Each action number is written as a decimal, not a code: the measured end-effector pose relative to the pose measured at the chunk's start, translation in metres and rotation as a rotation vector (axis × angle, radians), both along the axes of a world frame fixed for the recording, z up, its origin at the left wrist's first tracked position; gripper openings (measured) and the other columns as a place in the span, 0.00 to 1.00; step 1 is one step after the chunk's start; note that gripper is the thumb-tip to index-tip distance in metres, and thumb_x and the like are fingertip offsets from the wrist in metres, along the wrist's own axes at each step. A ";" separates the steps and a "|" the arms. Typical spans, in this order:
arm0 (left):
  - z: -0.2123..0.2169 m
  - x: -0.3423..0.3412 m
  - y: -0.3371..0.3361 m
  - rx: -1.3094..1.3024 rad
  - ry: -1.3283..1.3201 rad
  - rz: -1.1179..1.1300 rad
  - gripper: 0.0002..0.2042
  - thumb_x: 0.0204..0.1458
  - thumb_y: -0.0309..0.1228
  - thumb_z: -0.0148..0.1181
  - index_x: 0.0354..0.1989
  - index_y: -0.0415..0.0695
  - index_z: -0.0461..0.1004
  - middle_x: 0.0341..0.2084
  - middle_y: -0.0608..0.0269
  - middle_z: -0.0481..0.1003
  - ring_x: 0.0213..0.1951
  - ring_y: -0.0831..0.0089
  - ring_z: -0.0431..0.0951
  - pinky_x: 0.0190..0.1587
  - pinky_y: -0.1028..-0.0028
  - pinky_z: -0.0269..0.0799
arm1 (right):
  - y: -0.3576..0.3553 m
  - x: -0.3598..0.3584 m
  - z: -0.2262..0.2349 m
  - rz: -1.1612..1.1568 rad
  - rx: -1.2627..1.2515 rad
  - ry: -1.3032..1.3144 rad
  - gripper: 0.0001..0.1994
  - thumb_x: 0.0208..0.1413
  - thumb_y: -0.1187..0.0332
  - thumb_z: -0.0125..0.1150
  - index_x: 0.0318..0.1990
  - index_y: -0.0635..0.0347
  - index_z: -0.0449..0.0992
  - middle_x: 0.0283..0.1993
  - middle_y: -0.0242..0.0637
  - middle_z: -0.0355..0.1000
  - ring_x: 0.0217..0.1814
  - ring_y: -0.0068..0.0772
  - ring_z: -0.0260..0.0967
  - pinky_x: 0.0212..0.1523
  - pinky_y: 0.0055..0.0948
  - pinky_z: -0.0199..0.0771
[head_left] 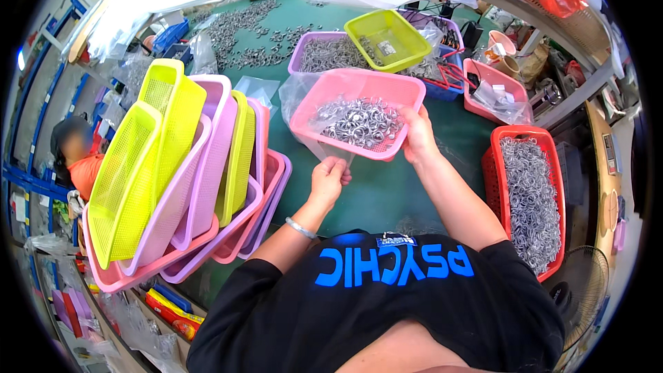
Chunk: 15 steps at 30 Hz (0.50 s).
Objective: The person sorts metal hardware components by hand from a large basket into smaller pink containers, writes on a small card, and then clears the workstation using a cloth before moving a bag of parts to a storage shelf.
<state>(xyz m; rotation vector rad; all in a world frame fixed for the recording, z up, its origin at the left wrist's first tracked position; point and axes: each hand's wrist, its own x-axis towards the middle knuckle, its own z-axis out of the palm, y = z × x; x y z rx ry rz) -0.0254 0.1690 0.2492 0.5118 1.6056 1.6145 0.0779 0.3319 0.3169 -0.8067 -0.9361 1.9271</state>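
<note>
- The left hand (330, 178) is closed, its fingers curled on what looks like the edge of a clear plastic bag (297, 93); the bag runs from it toward the far left, along the basket's left end.
- The pink basket (373, 83) lies just beyond the left hand and to the left of the right hand; its long axis runs roughly left to right, across the body. Metal rings (362, 123) cover its bottom. Whether it touches the table below is hard to tell.
- The right hand (418, 135) is the nearer one, touching the basket: partly closed around the right end, with the rim between thumb and fingers.
- Well left of the left hand are an orange sleeve (85, 174) of another person and blue shelving (31, 178); closer in leans a stack of yellow-green, lilac and pink baskets (131, 173).
- Under both hands is the green table (373, 200); loose rings (238, 31) lie on it, far beyond the left hand.
- Beyond the hands, a yellow-green basket (399, 63) overlaps a lilac basket (295, 59) of rings.
- Right of the right hand stands a red basket (494, 173) full of rings, with a fan (583, 290) nearer the body.
</note>
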 end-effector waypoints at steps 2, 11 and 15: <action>0.000 -0.001 0.002 -0.007 -0.003 -0.007 0.08 0.52 0.30 0.46 0.25 0.39 0.67 0.18 0.64 0.69 0.20 0.76 0.69 0.24 0.79 0.66 | -0.002 -0.003 0.008 0.015 -0.022 -0.010 0.23 0.44 0.72 0.52 0.50 0.62 0.55 0.44 0.41 0.63 0.42 0.33 0.65 0.41 0.31 0.68; 0.007 -0.006 0.012 0.014 -0.019 -0.022 0.09 0.52 0.31 0.46 0.26 0.38 0.68 0.19 0.63 0.69 0.21 0.75 0.70 0.24 0.78 0.67 | 0.008 -0.008 0.004 0.014 0.020 -0.043 0.25 0.42 0.73 0.52 0.51 0.64 0.55 0.46 0.42 0.62 0.46 0.33 0.63 0.46 0.31 0.64; 0.005 -0.005 0.016 0.003 -0.043 -0.026 0.09 0.52 0.31 0.45 0.27 0.38 0.68 0.20 0.63 0.69 0.21 0.76 0.70 0.24 0.78 0.67 | 0.010 -0.008 0.003 0.033 0.023 -0.055 0.24 0.42 0.73 0.52 0.50 0.64 0.55 0.46 0.41 0.62 0.46 0.33 0.62 0.46 0.30 0.64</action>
